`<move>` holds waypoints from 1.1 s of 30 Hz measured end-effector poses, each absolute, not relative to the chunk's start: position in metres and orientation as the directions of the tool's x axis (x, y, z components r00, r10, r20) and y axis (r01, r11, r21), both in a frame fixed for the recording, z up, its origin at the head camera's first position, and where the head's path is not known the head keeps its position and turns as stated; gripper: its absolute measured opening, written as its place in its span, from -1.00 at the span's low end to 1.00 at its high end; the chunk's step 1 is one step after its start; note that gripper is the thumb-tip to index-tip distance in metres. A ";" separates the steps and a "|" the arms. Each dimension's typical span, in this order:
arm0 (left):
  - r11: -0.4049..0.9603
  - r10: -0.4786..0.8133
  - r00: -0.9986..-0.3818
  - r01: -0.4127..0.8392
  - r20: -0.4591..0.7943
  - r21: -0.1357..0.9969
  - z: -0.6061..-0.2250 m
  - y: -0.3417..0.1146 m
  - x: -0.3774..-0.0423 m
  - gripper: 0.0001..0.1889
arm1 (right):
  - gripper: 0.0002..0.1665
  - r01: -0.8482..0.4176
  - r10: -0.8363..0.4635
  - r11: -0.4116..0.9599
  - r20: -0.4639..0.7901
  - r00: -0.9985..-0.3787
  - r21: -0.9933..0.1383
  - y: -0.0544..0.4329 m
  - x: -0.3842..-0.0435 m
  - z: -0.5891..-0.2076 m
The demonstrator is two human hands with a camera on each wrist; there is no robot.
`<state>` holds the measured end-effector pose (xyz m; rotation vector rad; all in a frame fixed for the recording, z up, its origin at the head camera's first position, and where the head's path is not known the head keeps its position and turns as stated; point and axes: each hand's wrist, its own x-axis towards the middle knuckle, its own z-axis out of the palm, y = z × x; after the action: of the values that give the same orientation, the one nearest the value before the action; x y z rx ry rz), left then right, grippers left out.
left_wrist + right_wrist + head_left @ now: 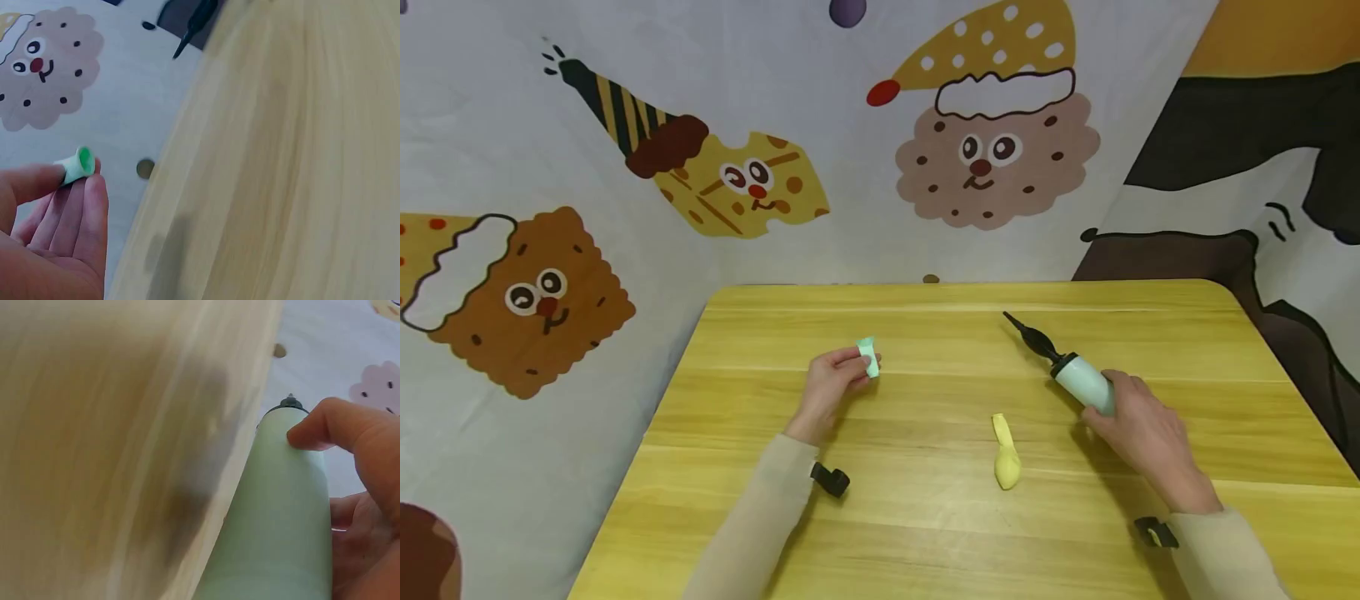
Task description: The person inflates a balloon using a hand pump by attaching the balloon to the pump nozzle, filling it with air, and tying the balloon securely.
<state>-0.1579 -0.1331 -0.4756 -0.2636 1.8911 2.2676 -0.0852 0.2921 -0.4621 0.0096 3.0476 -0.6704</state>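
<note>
Between thumb and fingers, my left hand (829, 385) pinches a small mint-green tube-like piece (868, 358). The left wrist view shows the flared, hollow end of this green piece (80, 164). My right hand (1146, 429) grips the mint barrel of a balloon hand pump (1084, 382) whose black tapered nozzle points to the far left. In the right wrist view the thumb lies along the pump's barrel (275, 512), and its lower end runs out of frame. A limp, uninflated yellow balloon (1007, 462) lies between the hands, touched by neither, its neck pointing away.
A wooden table (910, 533) with rounded far corners spans the space beneath both hands. Behind it hangs a pale cloth (850, 250) printed with cartoon biscuits and cheese. Black camera mounts sit at both wrists, the left one (831, 480) standing out beside the sleeve.
</note>
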 end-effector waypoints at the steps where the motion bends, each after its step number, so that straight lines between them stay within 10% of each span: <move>1: -0.225 0.018 -0.967 -0.253 -0.255 0.941 -0.475 -0.131 -0.158 -0.68 | -0.16 0.015 0.004 0.899 -0.027 -1.000 -0.439 0.289 -0.085 -0.460; 13: -0.569 0.017 -0.955 -0.252 -0.296 0.782 -0.464 -0.099 -0.157 -0.58 | -0.30 -0.134 -0.163 0.766 0.012 -0.987 -0.629 0.255 -0.072 -0.441; 33: -0.639 -0.004 -0.951 -0.235 -0.309 0.732 -0.463 -0.076 -0.158 -0.59 | -0.31 -0.263 -0.309 0.790 0.009 -0.951 -0.554 0.219 -0.066 -0.452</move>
<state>-0.1580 -0.0761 -0.4635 -0.4296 1.2668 2.6992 -0.0660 0.2193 -0.4524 -0.4634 2.8946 -0.8767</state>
